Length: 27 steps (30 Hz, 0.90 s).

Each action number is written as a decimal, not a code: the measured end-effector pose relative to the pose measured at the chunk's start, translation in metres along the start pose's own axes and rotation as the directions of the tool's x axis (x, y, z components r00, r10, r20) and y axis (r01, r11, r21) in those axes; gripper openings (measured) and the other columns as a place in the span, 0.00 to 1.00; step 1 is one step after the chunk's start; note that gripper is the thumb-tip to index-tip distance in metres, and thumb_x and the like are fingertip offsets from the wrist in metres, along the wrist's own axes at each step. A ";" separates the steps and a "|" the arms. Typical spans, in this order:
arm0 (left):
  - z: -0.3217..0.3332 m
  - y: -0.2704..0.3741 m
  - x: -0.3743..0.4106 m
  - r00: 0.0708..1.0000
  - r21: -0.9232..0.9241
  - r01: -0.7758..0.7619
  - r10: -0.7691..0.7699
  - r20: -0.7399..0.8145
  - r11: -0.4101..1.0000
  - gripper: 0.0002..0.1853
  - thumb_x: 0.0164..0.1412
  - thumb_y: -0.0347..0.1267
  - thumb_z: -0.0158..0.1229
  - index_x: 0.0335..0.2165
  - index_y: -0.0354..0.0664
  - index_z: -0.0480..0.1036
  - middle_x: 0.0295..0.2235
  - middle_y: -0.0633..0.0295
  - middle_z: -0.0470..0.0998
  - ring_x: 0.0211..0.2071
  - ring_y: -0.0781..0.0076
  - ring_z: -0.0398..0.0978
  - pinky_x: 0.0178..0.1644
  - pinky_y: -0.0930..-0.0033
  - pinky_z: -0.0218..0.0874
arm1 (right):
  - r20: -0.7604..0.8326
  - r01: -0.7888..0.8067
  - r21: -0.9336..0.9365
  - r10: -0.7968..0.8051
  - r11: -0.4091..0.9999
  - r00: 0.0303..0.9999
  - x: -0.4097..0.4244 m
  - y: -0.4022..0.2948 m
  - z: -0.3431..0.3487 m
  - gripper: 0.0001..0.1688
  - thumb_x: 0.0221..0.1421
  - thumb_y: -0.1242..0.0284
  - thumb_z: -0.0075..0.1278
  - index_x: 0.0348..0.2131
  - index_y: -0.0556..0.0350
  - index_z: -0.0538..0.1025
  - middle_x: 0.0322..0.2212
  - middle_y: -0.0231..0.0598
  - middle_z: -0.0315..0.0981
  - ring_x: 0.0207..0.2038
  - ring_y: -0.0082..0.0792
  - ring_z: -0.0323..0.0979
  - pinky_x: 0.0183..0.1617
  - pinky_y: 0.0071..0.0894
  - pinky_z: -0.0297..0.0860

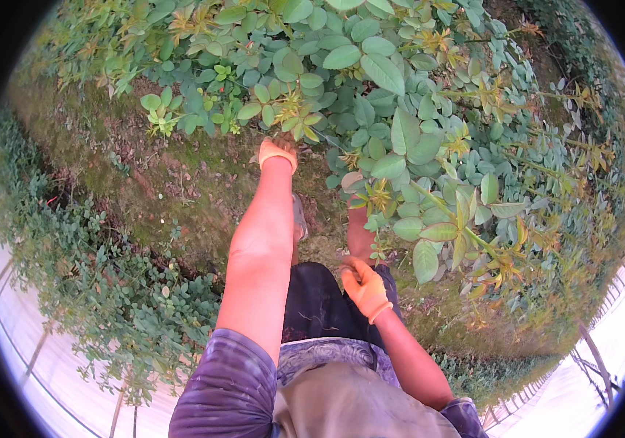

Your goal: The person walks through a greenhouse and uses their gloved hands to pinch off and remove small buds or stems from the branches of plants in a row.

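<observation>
My left hand (278, 152), in an orange work glove with a dirty, brownish finger part, reaches forward and down to the foot of a leafy bush that looks like a rose (312, 93). Leaves and shoot tips hang just above its fingers, which are too hidden to show whether they hold anything. Close to my body, my right hand (366, 287) wears a matching orange glove. Its fingers are curled in front of my knee, and what lies inside them cannot be made out. A leafy stem (454, 219) with reddish young shoots leans out to the right of this hand.
Mossy soil with dry leaf litter (181, 175) runs between the plant rows. Another row of bushes (126, 290) stands on the left. My shoe (300, 218) rests on the ground below my left forearm. Whitish sheeting on poles (33, 350) borders the rows.
</observation>
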<state>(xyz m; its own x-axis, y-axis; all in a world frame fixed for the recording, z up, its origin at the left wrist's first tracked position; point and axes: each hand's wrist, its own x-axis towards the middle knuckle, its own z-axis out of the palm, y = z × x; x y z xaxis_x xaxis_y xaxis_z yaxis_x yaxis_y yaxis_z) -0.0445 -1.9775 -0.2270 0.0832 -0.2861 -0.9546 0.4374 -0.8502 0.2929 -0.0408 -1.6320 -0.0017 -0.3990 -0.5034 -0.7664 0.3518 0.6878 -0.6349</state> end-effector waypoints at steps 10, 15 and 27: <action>0.006 0.121 -0.012 0.840 0.287 -0.159 -0.023 0.541 0.945 0.22 0.70 0.47 0.48 0.54 0.47 0.71 0.55 0.61 0.75 0.52 0.65 0.74 0.53 0.63 0.67 | 0.032 -0.018 -0.066 0.020 0.998 0.999 0.003 0.023 -0.002 0.20 0.63 0.72 0.51 0.53 0.62 0.74 0.41 0.35 0.79 0.44 0.21 0.75 0.50 0.24 0.70; 0.029 0.120 -0.018 0.933 0.645 -0.274 0.033 0.359 0.714 0.17 0.68 0.39 0.53 0.51 0.46 0.74 0.44 0.62 0.82 0.35 0.72 0.79 0.34 0.67 0.68 | 0.007 0.023 -0.161 -0.023 0.987 1.000 0.010 0.039 -0.009 0.19 0.64 0.72 0.51 0.52 0.62 0.74 0.42 0.35 0.79 0.44 0.21 0.75 0.51 0.24 0.70; 0.013 0.144 -0.002 0.863 0.713 -0.505 0.273 0.425 0.486 0.20 0.69 0.43 0.50 0.51 0.44 0.74 0.35 0.65 0.84 0.30 0.75 0.72 0.35 0.66 0.61 | 0.000 -0.019 -0.076 0.019 0.997 1.000 0.009 0.016 -0.006 0.19 0.63 0.72 0.52 0.52 0.60 0.75 0.39 0.32 0.79 0.41 0.19 0.74 0.48 0.23 0.70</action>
<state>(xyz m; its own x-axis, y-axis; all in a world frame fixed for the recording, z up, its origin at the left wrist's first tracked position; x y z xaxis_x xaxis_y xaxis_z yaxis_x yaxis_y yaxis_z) 0.0062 -2.1049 -0.1822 -0.1897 -0.6670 -0.7205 -0.4674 -0.5840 0.6637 -0.0439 -1.6225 -0.0183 -0.3918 -0.4903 -0.7785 0.2939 0.7351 -0.6109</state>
